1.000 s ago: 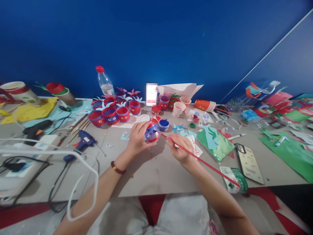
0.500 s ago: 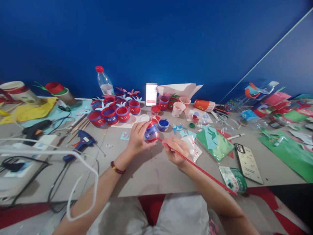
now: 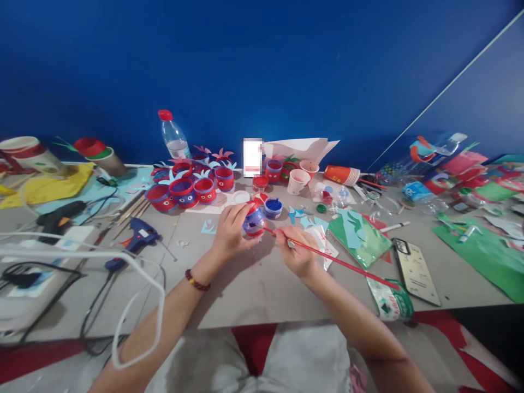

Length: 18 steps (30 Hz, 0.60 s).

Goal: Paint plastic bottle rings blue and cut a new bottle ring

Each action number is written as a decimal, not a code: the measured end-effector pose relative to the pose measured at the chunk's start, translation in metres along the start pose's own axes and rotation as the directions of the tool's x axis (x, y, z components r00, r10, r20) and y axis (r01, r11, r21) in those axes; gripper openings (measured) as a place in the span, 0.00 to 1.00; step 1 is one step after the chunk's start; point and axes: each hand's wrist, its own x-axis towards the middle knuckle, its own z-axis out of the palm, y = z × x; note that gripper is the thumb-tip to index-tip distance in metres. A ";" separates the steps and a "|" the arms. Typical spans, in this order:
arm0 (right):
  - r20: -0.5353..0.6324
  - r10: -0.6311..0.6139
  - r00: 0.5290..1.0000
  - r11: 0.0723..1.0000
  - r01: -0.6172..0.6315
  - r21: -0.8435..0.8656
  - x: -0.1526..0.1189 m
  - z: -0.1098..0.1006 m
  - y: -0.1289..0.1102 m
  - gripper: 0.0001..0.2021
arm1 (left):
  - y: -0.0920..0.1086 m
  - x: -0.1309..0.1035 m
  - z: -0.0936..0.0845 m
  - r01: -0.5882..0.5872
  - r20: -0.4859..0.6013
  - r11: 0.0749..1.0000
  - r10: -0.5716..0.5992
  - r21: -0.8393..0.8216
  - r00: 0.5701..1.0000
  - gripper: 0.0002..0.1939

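My left hand (image 3: 230, 232) is closed around a small red and blue painted cup (image 3: 254, 221), held tilted above the table. Between the fingers of my right hand (image 3: 297, 252) is a long red-handled paintbrush (image 3: 335, 257); its tip is at the cup's side and its handle slants down to the right. Just behind the cup stands an open jar of blue paint (image 3: 273, 207). A tub of red paint (image 3: 260, 184) sits farther back. Finished-looking red and blue cups (image 3: 183, 192) with paper leaves and eyes stand in a group at the back left.
A blue hot glue gun (image 3: 139, 240), wooden sticks (image 3: 133, 209) and a white power strip (image 3: 45, 284) lie at the left. On the right are a green packet (image 3: 362, 240), a phone (image 3: 416, 272) and a green sheet (image 3: 478, 259). A clear bottle (image 3: 175, 136) stands at the back.
My right hand has shifted slightly, and the paintbrush handle has swung upward to a flatter slant. The cup stays in my left hand, almost in place.
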 end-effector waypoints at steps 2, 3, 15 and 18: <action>-0.005 0.006 1.000 0.999 -0.006 -0.033 0.001 -0.001 0.001 0.08 | 0.000 -0.001 0.001 -0.008 -0.014 1.000 0.009 0.019 1.000 0.36; -0.009 0.012 1.000 0.999 -0.013 -0.050 0.000 -0.001 0.003 0.08 | -0.001 -0.001 0.001 -0.014 -0.022 1.000 0.015 0.026 1.000 0.36; -0.056 0.041 0.998 0.980 -0.051 -0.191 -0.008 -0.003 0.026 0.07 | -0.004 -0.003 0.001 0.028 -0.022 0.999 -0.028 0.015 0.999 0.38; 0.041 0.022 0.999 0.994 -0.018 -0.104 -0.012 0.000 0.025 0.05 | -0.003 -0.002 0.000 0.032 -0.016 0.999 -0.031 0.019 0.999 0.37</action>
